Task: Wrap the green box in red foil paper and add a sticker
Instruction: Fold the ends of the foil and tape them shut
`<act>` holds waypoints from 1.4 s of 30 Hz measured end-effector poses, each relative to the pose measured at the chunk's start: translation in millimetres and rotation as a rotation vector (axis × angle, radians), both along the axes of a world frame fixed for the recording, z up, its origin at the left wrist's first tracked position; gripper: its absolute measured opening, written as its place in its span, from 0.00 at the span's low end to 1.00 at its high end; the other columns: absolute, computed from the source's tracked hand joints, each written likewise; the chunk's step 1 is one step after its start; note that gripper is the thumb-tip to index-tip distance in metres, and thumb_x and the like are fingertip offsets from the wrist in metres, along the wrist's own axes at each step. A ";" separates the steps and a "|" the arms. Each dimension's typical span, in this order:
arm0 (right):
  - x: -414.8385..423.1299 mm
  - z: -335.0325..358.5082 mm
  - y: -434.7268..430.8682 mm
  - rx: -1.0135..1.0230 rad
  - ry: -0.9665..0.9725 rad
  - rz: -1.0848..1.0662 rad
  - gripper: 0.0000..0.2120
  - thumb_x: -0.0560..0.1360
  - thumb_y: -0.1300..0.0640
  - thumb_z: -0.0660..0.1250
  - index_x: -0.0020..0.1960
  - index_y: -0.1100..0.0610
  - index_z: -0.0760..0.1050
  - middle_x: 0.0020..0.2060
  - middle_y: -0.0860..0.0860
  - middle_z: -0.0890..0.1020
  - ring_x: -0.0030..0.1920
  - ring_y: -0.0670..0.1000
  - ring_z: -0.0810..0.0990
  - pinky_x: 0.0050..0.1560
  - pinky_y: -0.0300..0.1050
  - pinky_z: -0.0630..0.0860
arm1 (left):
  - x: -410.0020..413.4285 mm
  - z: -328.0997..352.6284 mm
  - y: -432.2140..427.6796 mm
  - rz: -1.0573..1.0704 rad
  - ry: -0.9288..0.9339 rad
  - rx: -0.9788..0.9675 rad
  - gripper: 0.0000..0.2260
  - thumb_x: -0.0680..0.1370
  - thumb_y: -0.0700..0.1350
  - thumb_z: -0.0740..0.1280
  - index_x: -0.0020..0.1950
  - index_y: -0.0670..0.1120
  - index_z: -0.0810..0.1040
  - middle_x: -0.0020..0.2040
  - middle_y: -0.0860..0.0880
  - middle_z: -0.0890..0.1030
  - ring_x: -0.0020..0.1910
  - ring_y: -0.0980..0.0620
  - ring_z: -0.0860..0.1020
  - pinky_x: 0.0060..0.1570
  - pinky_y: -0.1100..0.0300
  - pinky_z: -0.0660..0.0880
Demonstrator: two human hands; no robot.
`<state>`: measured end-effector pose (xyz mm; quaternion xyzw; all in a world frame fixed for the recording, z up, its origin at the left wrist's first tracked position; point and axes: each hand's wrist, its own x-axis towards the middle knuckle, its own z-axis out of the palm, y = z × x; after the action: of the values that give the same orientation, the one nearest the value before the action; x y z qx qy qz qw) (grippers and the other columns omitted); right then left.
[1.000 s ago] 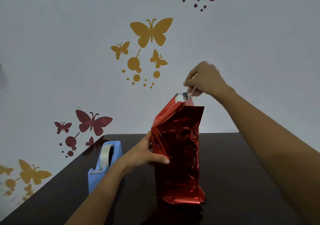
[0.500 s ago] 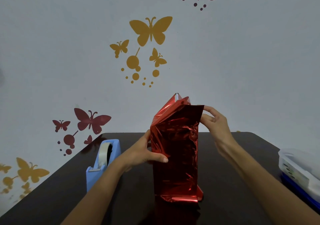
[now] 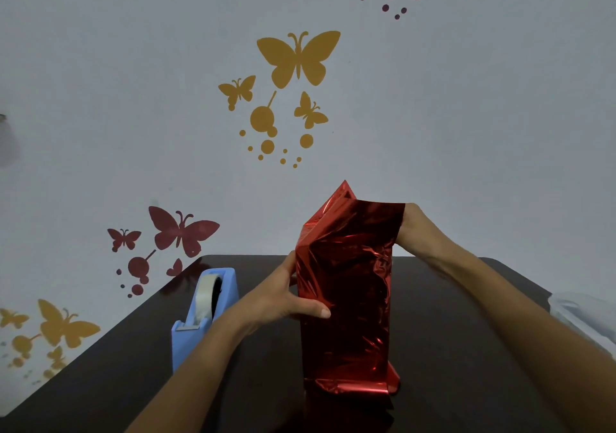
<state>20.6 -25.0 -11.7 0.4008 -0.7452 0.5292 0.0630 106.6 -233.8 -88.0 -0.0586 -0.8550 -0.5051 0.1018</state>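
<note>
- Our left hand (image 3: 283, 302) grips the red foil-wrapped box (image 3: 346, 299) at its left side, thumb in front.
- Our right hand (image 3: 416, 232) meets its upper-right flap; fingers hidden, so we cannot tell its grip.

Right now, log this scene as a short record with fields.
Package: red foil-wrapped box upright on dark table; top foil standing up, not folded down
Grip: left hand holds its left side, thumb on the front
Top flap: right hand at the upper right edge, fingers hidden behind foil
Nearby: blue tape dispenser left of the box, apart
Sticker: none visible
</note>
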 end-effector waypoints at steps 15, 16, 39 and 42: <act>3.7 7.0 1.9 0.165 0.022 0.050 0.09 0.77 0.70 0.60 0.45 0.61 0.77 0.33 0.44 0.77 0.34 0.38 0.75 0.35 0.24 0.70 | 10.1 12.2 -2.8 0.017 0.053 -0.034 0.38 0.64 0.61 0.76 0.69 0.62 0.62 0.69 0.59 0.69 0.69 0.60 0.66 0.67 0.60 0.65; 4.1 6.7 1.7 0.171 0.033 0.038 0.08 0.77 0.70 0.60 0.47 0.63 0.76 0.36 0.49 0.78 0.36 0.41 0.74 0.38 0.27 0.71 | 14.2 21.2 0.4 0.123 0.159 -0.024 0.39 0.64 0.68 0.71 0.71 0.59 0.63 0.70 0.59 0.68 0.69 0.61 0.65 0.69 0.58 0.63; 17.1 4.1 -5.6 0.155 -0.053 0.064 0.10 0.69 0.44 0.71 0.47 0.46 0.83 0.44 0.45 0.85 0.46 0.41 0.82 0.54 0.35 0.73 | 20.8 14.1 39.1 0.129 0.977 -0.687 0.16 0.74 0.42 0.63 0.61 0.48 0.77 0.60 0.54 0.80 0.64 0.59 0.73 0.74 0.49 0.49; 17.8 4.0 -6.4 0.130 -0.050 0.086 0.07 0.69 0.47 0.72 0.46 0.46 0.82 0.43 0.45 0.85 0.44 0.39 0.82 0.47 0.28 0.74 | 26.2 7.6 40.2 0.163 1.049 -0.557 0.15 0.76 0.42 0.63 0.62 0.47 0.76 0.61 0.53 0.79 0.65 0.57 0.73 0.74 0.50 0.55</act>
<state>38.3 -31.4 -7.7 0.4224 -0.7614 0.4918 -0.0050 132.8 -193.6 -80.3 -0.2588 -0.7925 -0.1560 0.5297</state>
